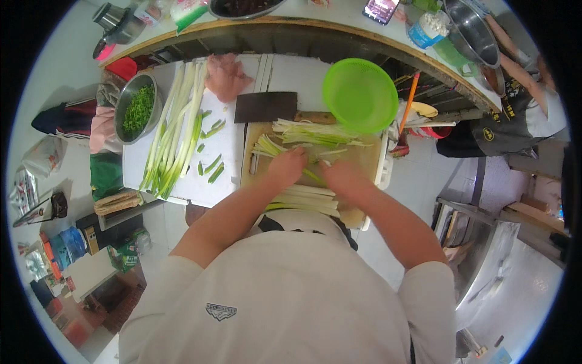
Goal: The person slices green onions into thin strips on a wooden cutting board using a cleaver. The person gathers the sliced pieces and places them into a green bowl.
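Observation:
Both my hands are over a cutting board [366,164]. My left hand [289,166] has its fingers curled beside a bundle of cut green onion stalks [268,145]; its grip is hidden by the hand itself. My right hand [342,176] pinches a small pale piece [325,162], seemingly green onion. Between the hands lies a green stalk [313,176]. Split green onion strips [313,133] are heaped at the board's far side. Nearest my body are thick white stalk lengths [304,198]. A cleaver [266,107] lies flat beyond the board, its wooden handle pointing right.
Long whole green onions [177,127] and raw meat [226,77] lie on the white surface at left. Beside them stands a metal bowl of chopped greens [138,109]. A green plastic basket [360,94] overlaps the board's far right corner. Another person's arm [518,77] shows at right.

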`<state>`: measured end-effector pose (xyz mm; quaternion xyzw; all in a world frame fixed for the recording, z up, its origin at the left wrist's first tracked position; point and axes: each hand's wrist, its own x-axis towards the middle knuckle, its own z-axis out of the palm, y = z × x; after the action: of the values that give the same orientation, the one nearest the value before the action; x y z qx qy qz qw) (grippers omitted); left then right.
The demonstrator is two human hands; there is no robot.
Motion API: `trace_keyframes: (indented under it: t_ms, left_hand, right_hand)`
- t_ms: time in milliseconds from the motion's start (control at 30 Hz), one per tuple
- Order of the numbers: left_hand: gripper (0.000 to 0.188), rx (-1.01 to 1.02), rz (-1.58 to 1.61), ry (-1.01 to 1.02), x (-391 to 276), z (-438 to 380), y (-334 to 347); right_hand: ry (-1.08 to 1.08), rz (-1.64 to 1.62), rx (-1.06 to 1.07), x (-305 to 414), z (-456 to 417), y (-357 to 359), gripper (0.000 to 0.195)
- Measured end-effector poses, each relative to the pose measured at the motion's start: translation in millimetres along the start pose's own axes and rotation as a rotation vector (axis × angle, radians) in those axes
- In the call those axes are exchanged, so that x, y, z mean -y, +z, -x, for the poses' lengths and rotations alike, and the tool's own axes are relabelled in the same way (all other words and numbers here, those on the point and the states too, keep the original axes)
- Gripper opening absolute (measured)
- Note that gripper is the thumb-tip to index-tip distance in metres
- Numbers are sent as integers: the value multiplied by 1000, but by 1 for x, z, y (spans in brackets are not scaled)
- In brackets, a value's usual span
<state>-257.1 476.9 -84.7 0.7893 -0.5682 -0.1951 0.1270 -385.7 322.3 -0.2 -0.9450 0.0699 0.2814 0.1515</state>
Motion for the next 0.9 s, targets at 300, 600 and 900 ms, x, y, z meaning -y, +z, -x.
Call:
trace_keyframes:
  t_ms: [300, 600, 900]
  left_hand:
    - [16, 34, 28, -30, -3, -4, -6]
    - [20, -183, 217, -47, 7, 6, 6]
    - [14, -251, 325, -158, 26, 4, 3]
  right_hand:
    - [116, 14, 144, -33, 50, -10, 38]
    - [142, -5, 54, -32, 79, -10, 52]
    - [32, -12, 28, 26, 10, -30, 41]
